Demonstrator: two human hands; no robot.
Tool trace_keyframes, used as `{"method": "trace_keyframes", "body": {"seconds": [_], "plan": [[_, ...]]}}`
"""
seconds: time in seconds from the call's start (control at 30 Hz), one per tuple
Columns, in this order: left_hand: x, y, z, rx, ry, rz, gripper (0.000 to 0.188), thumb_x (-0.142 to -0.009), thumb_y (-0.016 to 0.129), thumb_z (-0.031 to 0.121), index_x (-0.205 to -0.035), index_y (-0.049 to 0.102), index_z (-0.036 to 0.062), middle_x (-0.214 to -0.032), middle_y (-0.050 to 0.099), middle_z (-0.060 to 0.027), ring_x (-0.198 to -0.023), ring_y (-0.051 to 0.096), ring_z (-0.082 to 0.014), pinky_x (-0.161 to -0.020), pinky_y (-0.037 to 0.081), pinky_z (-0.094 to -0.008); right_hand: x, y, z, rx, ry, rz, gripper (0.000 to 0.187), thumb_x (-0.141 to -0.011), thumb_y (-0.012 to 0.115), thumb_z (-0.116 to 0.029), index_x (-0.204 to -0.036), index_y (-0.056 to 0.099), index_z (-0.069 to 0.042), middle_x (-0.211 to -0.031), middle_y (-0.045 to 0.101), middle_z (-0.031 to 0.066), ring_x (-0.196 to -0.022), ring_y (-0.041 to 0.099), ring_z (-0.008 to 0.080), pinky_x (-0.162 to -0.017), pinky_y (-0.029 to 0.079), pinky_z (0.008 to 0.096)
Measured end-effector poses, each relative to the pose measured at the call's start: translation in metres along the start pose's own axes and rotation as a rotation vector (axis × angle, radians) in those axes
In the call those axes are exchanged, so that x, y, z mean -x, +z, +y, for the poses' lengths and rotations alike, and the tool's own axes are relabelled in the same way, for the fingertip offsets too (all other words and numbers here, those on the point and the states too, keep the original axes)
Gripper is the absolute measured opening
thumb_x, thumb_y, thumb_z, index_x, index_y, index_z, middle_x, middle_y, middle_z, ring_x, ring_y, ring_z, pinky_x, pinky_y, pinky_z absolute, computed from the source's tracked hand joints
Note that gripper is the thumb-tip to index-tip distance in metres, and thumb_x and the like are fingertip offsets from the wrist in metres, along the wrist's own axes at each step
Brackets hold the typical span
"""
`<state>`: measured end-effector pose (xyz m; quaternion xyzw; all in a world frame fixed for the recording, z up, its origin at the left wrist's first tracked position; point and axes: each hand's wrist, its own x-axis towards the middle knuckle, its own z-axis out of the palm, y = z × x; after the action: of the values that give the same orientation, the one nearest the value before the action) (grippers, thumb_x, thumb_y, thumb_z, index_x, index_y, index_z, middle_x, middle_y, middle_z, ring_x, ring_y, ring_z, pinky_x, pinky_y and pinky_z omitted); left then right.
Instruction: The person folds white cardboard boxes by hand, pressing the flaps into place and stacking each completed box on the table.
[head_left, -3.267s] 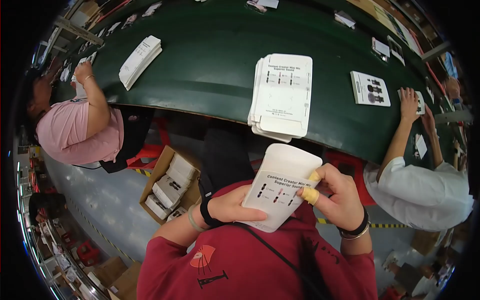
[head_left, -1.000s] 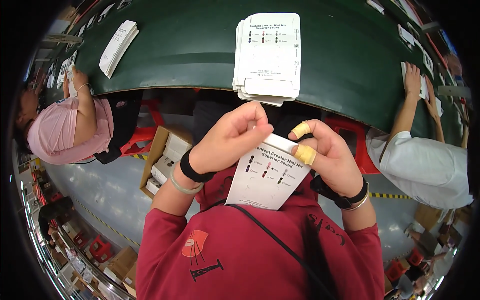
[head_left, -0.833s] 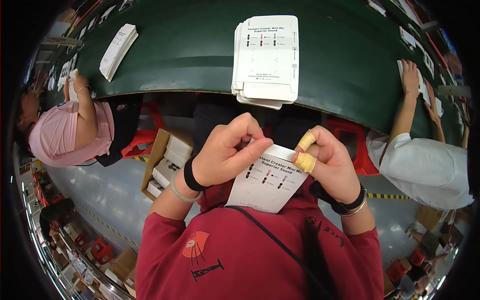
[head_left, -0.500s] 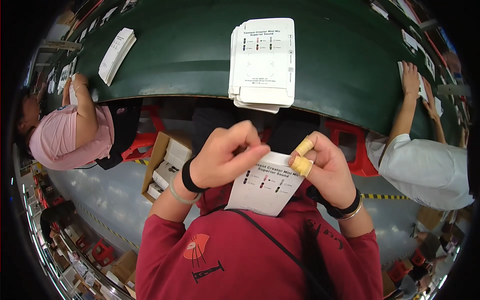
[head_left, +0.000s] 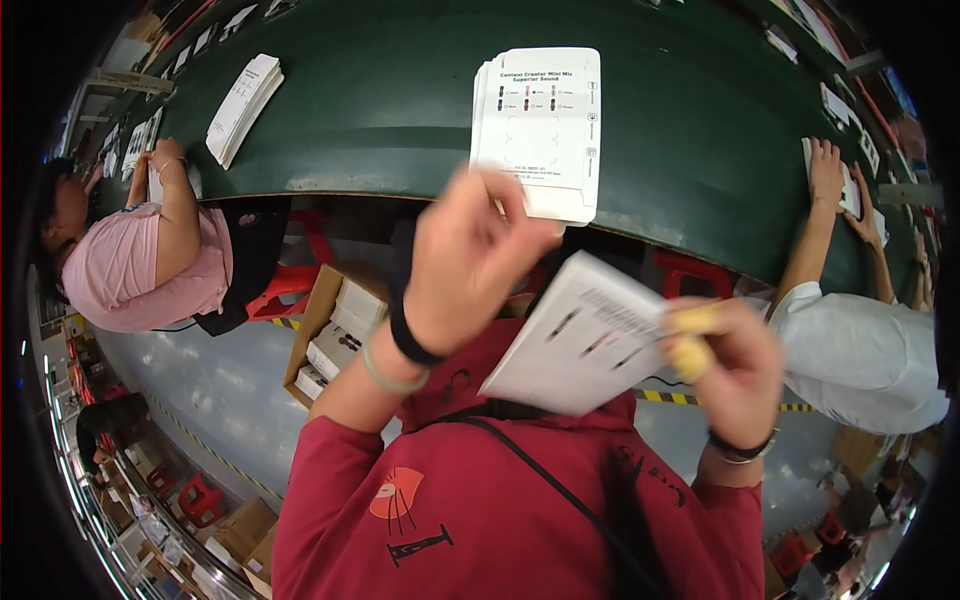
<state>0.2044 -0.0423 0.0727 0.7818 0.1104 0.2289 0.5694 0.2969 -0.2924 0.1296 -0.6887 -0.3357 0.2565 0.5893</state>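
Note:
My right hand [head_left: 738,365], with yellow wrapping on its thumb and finger, grips the right edge of a flat white carton [head_left: 580,338]. The carton is tilted over my lap and shows small printed pictures and a barcode. My left hand [head_left: 462,265] is raised to the left of the carton, apart from it. Its thumb and index finger are apart, blurred by motion, with nothing seen between them. Just beyond the left fingertips, a stack of flat white cartons [head_left: 540,120] lies at the table's near edge, partly covered by that hand.
On the green table [head_left: 380,110] another white stack [head_left: 243,110] lies to the left. An open cardboard box [head_left: 318,310] with white cartons stands on the floor at my left. People in pink [head_left: 150,255] and pale clothing [head_left: 855,345] sit on either side, near red stools [head_left: 690,268].
My right hand has moved right with the carton, which has turned to another printed side. My left hand has come off the carton and risen toward the stack.

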Motion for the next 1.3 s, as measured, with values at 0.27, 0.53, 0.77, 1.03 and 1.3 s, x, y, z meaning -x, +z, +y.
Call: {"method": "trace_keyframes", "body": {"seconds": [0.27, 0.53, 0.77, 1.03, 1.3], "plan": [[-0.087, -0.025, -0.084, -0.562, -0.214, 0.053, 0.067, -0.082, 0.076, 0.043, -0.123, 0.055, -0.0057, -0.087, 0.062, -0.0117, -0.079, 0.061, -0.0244, -0.073, 0.051, -0.038, -0.048, -0.032, 0.003, 0.818, -0.471, 0.538, 0.026, -0.089, 0.065, 0.001, -0.115, 0.066, 0.002, -0.117, 0.068, 0.0136, -0.099, 0.066, 0.02, -0.089, 0.049, 0.0314], [-0.095, -0.022, -0.08, -0.481, -0.188, 0.086, 0.051, -0.085, 0.075, 0.037, -0.105, 0.066, -0.0086, -0.083, 0.065, -0.0127, -0.079, 0.062, -0.0223, -0.073, 0.051, -0.035, -0.093, -0.001, 0.02, 0.597, -0.386, 0.241, 0.022, -0.091, 0.061, 0.0, -0.113, 0.068, 0.001, -0.12, 0.068, 0.0134, -0.104, 0.065, 0.0206, -0.091, 0.049, 0.0287], [-0.102, -0.029, -0.097, -0.014, -0.417, 0.017, 0.038, -0.09, 0.072, 0.031, -0.098, 0.069, -0.0054, -0.079, 0.064, -0.0115, -0.076, 0.062, -0.0168, -0.064, 0.049, -0.0334, -0.113, 0.018, 0.038, 0.454, -0.328, 0.11, 0.023, -0.091, 0.061, 0.0, -0.113, 0.068, -0.001, -0.115, 0.069, 0.0128, -0.097, 0.066, 0.0187, -0.084, 0.051, 0.0282], [-0.083, -0.024, -0.028, -0.071, 0.053, 0.284, 0.024, -0.094, 0.065, 0.018, -0.087, 0.065, -0.0042, -0.071, 0.058, -0.0104, -0.063, 0.055, -0.0214, -0.06, 0.045, -0.0292, -0.126, 0.019, 0.021, 0.61, -0.561, 0.332, 0.026, -0.09, 0.064, -0.002, -0.117, 0.067, -0.002, -0.117, 0.067, 0.013, -0.088, 0.064, 0.0163, -0.076, 0.051, 0.0262], [-0.002, -0.012, -0.003, -0.001, 0.174, -0.09, 0.022, -0.092, 0.066, 0.011, -0.08, 0.052, -0.0003, -0.077, 0.056, -0.0039, -0.066, 0.05, -0.0147, -0.06, 0.042, -0.0303, -0.099, 0.017, -0.013, 0.715, -0.293, 0.188, 0.03, -0.079, 0.081, -0.014, -0.1, 0.065, 0.0, -0.087, 0.057, 0.0061, -0.067, 0.051, 0.0127, -0.06, 0.043, 0.0256]]}}
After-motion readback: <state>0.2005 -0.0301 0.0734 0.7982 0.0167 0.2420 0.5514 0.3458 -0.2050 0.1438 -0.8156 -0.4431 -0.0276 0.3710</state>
